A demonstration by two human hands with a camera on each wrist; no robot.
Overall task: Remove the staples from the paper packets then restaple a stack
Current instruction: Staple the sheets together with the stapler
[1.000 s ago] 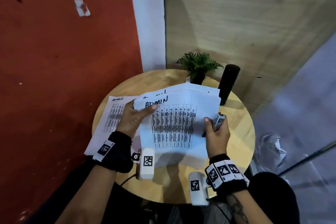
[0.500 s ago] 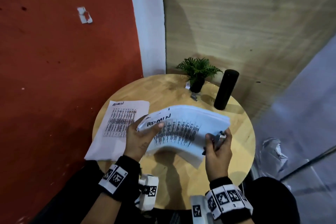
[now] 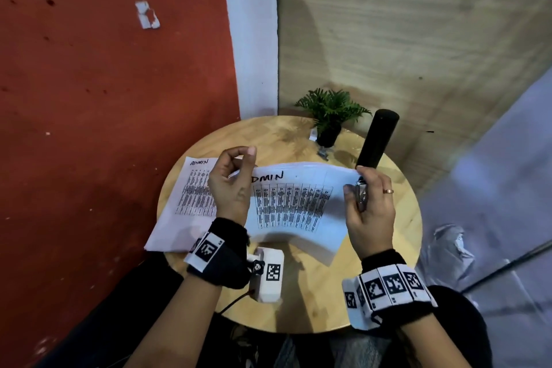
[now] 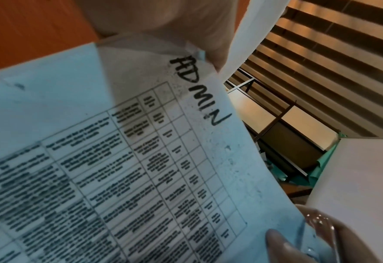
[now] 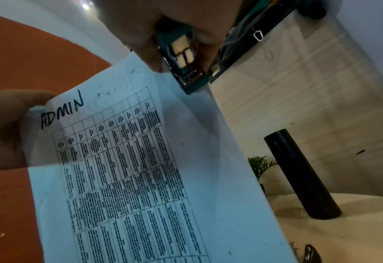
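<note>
Now my left hand (image 3: 231, 185) fingers pinch the ADMIN packet's (image 3: 294, 206) corner; my right hand (image 3: 369, 209) grips its edge and a stapler (image 3: 362, 193). Packet has flattened since earlier.

black cylinder (image 3: 378, 139) and potted plant (image 3: 330, 116) block far edge — near tabletop (image 3: 301, 293) bare

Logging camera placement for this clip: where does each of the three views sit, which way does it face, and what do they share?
Head: above, facing down at the round table; both forearms, left hand and right hand show.
Left wrist: beside the paper stack, facing upward across it; fingertips only.
Right wrist: low, facing up past the stapler toward the black cylinder; thumb and fingers show.
Shared: the ADMIN sheet, in all three views.
</note>
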